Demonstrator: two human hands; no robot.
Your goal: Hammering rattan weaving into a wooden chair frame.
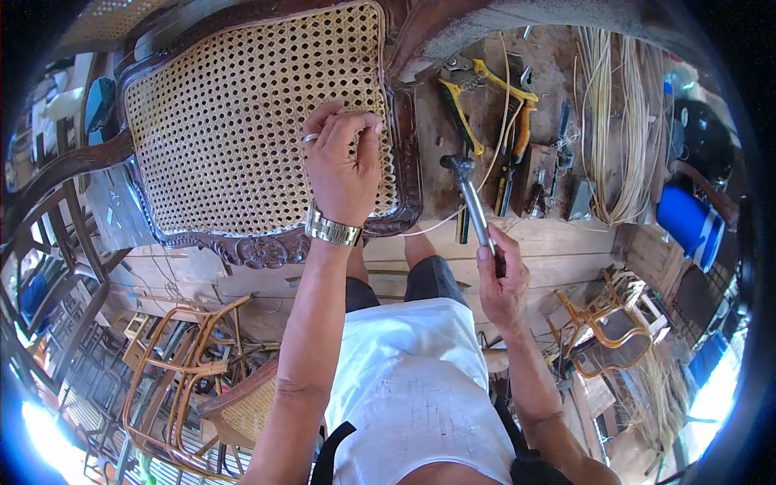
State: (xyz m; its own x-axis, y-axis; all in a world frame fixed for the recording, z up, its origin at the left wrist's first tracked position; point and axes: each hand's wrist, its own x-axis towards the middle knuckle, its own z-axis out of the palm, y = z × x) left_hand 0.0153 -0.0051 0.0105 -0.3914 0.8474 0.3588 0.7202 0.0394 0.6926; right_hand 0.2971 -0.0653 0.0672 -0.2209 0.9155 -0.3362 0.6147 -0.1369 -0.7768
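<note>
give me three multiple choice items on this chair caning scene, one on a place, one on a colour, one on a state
1. Where do the left hand's fingertips press?
A. on the woven cane panel's right edge
B. on the blue container
C. on the cane strands

2. What colour are the plier handles?
A. red
B. yellow
C. white

3. How is the hammer held?
A. lying loose
B. gripped by the right hand
C. hanging from a hook

Answers: 1 A, left hand pinches at the woven cane panel. 2 B, pliers show yellow grips. 3 B, right hand wraps the hammer.

Bright daylight, sharp centre, fisheye-bent dark rim, lower-corner glare.
</note>
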